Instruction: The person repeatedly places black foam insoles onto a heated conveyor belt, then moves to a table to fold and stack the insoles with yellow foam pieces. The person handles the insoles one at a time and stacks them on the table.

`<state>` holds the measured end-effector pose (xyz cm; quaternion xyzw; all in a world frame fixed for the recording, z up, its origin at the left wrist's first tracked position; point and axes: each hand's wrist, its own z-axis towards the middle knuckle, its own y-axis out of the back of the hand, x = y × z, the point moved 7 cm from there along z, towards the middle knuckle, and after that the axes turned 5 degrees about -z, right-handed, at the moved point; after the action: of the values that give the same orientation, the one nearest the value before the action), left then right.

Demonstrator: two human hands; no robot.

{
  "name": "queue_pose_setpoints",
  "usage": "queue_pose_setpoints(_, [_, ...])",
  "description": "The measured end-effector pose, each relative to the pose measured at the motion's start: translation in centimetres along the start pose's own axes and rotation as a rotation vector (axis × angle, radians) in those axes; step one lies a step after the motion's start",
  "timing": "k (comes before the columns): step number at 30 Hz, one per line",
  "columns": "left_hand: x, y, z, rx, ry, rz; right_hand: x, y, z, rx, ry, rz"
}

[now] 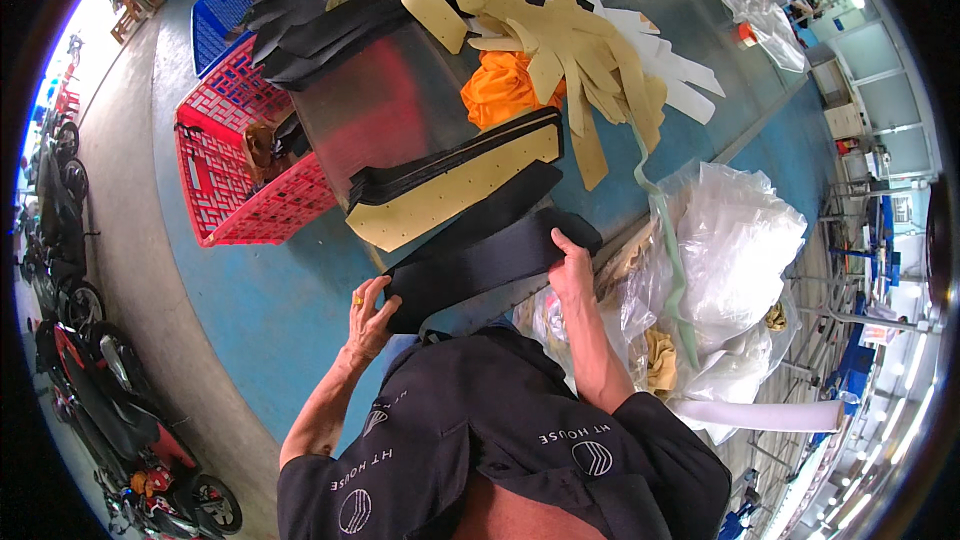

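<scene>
Between my two hands stretches a long, curved black strip of material (480, 268), held close in front of my body. My left hand (370, 318) grips its left end, with a ring on one finger. At the other end, my right hand (572, 262) pinches the strip, thumb on top. Just beyond lies another black strip (510, 192) at the table edge, partly covered by the held one. Behind it sits a stack of black strips (455, 150), with a tan perforated strip (460, 190) along its near side.
Tan cut pieces (590, 60) and an orange cloth bundle (505, 90) lie farther back on the table. More black pieces (340, 30) are piled at the far left. A red plastic crate (260, 205) stands left; clear plastic bags (735, 250) bulge at right, above a white roll (770, 415).
</scene>
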<state>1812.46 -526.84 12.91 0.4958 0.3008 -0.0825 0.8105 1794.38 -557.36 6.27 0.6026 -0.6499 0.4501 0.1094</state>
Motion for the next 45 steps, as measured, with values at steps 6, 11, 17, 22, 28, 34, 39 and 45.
queue_pose_setpoints(6, [0.5, -0.9, -1.4, -0.032, 0.053, 0.027, 1.4, -4.6, 3.2, 0.225, -0.067, -0.112])
queue_pose_setpoints(11, [0.9, -1.3, -1.9, -0.061, 0.169, 0.013, -2.2, -0.1, 9.6, -0.084, -0.212, -0.236])
queue_pose_setpoints(17, [4.1, -2.1, -4.2, -0.371, 0.973, -0.531, -2.3, -0.1, 9.8, -0.128, -0.218, -0.308])
queue_pose_setpoints(22, [5.5, -5.9, -6.5, -0.286, 1.276, -1.198, -2.3, -0.1, 9.5, -0.129, -0.258, -0.352])
queue_pose_setpoints(28, [2.5, -4.4, -1.8, -0.108, 1.128, -1.003, -2.3, -0.7, 9.3, -0.047, -0.283, -0.258])
queue_pose_setpoints(34, [-0.3, -2.1, 2.1, -0.091, 1.2, -1.209, -1.2, -1.0, 9.1, -0.007, -0.16, -0.361])
queue_pose_setpoints(39, [-3.5, 1.5, 6.8, -0.061, 1.134, -1.576, 0.9, -0.1, 8.2, -0.196, 0.129, -0.718])
queue_pose_setpoints(45, [-5.1, 2.1, 8.5, -0.168, 1.217, -1.715, -2.2, -5.3, -4.6, -0.102, -0.461, -0.237])
